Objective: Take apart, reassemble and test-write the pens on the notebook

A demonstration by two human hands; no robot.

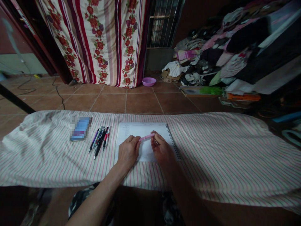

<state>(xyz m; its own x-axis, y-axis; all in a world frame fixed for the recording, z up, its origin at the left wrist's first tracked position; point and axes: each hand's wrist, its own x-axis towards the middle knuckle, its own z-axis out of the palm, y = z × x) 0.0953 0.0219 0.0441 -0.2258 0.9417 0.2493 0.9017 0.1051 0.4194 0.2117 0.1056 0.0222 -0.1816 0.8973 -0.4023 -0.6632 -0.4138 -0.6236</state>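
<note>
Between my two hands runs a slim pink pen (146,137), held nearly level above an open spiral notebook (146,127). My left hand (128,149) pinches its left end, and my right hand (161,146) has its fingers closed on the right end. The pen's two tips are hidden by my fingers. White pages show under my hands, with the notebook's wire binding along its right edge. Left of the notebook lies a bunch of several pens (100,139), dark, purple and red-and-white. Farther left is a phone-like flat object (80,129), its face partly blurred.
A striped cloth (223,150) covers the surface under the notebook. Beyond it is a tiled floor (138,100) with a purple basin (149,82) beside a floral curtain (101,44). Heaped clothes (211,53) and a cardboard box (169,77) stand at the back right.
</note>
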